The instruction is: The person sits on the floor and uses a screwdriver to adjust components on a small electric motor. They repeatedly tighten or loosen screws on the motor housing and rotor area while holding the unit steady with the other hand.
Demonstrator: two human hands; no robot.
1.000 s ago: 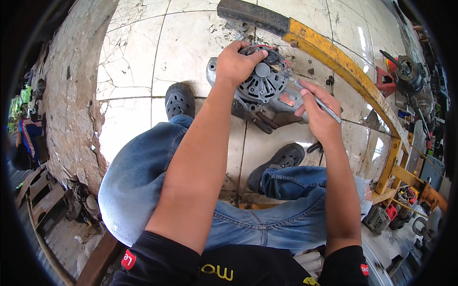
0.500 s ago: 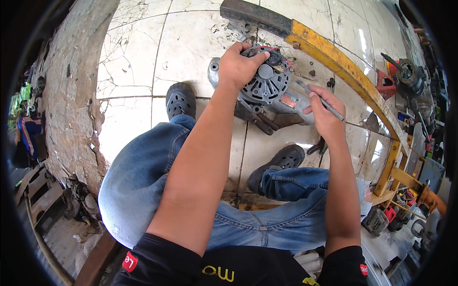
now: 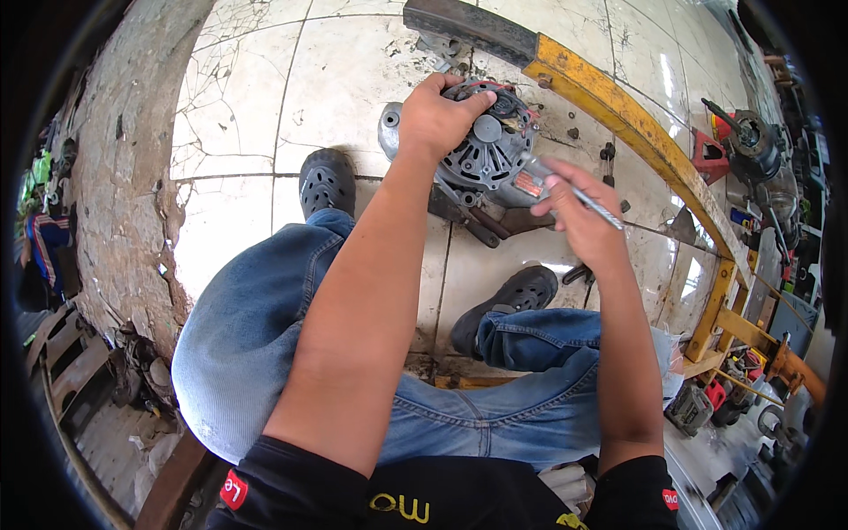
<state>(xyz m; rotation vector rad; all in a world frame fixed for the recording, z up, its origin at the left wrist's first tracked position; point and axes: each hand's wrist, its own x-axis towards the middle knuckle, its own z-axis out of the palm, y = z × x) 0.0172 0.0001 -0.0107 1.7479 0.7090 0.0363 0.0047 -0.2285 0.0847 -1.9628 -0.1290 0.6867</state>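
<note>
A round grey alternator (image 3: 484, 157) with a slotted end cover rests low over the tiled floor, in front of my feet. My left hand (image 3: 439, 121) grips its upper left rim, the thumb lying over the top face and the other fingers partly hidden behind the edge. In my right hand (image 3: 579, 203) is a slim metal rod tool (image 3: 602, 210), closed in the fingers. Its wider end (image 3: 535, 166) is close to the alternator's lower right edge; whether they touch, I cannot tell. A grey metal casting (image 3: 389, 124) shows at the alternator's left.
Beyond the alternator a yellow and black steel bar (image 3: 609, 99) curves down the right. A red stand (image 3: 709, 157) and dark machine parts stand farther right. Dark tool handles (image 3: 484, 228) lie just below the alternator. My clogs (image 3: 328, 181) flank the work.
My right hand has moved left and slightly down, bringing the rod tool's wider end closer to the alternator. My left hand keeps its hold on the rim.
</note>
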